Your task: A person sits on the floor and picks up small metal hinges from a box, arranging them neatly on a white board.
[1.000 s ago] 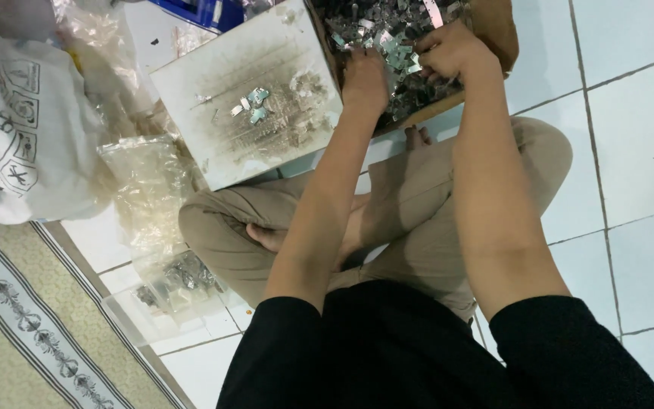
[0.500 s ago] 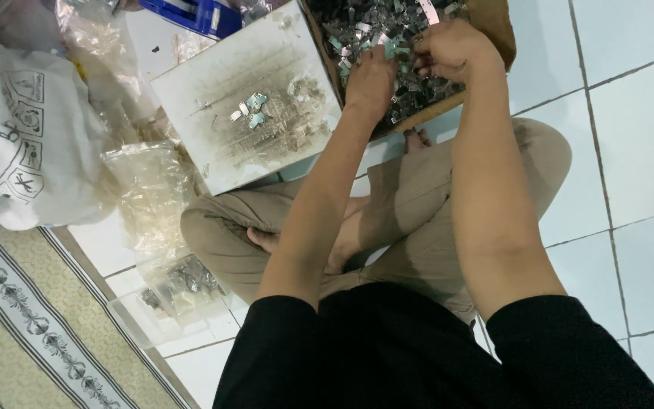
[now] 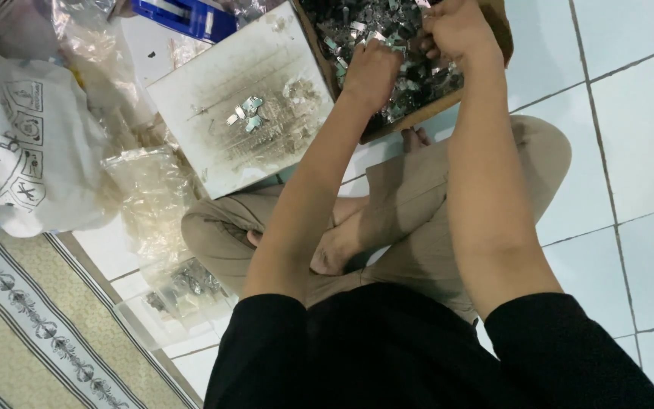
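A brown cardboard box (image 3: 418,115) full of small shiny metal pieces (image 3: 346,23) stands on the floor in front of my crossed legs. Both hands reach into it. My left hand (image 3: 372,72) is curled, fingers down in the pile near the box's near edge. My right hand (image 3: 456,30) is bunched over the pieces further in; its fingers are closed on some of them. A scuffed white board (image 3: 213,113) lies to the left of the box with a few metal pieces (image 3: 247,110) on it.
A white printed sack (image 3: 24,151) sits at the left. Clear plastic bags (image 3: 153,204) lie beside it, one holding metal pieces (image 3: 183,284). A blue packet (image 3: 183,17) is at the top. A patterned mat (image 3: 32,333) covers the lower left; white floor tiles (image 3: 637,136) lie right.
Both hands have shifted slightly within the box, the left hand digging a little deeper into the pile. The view has drifted a little.
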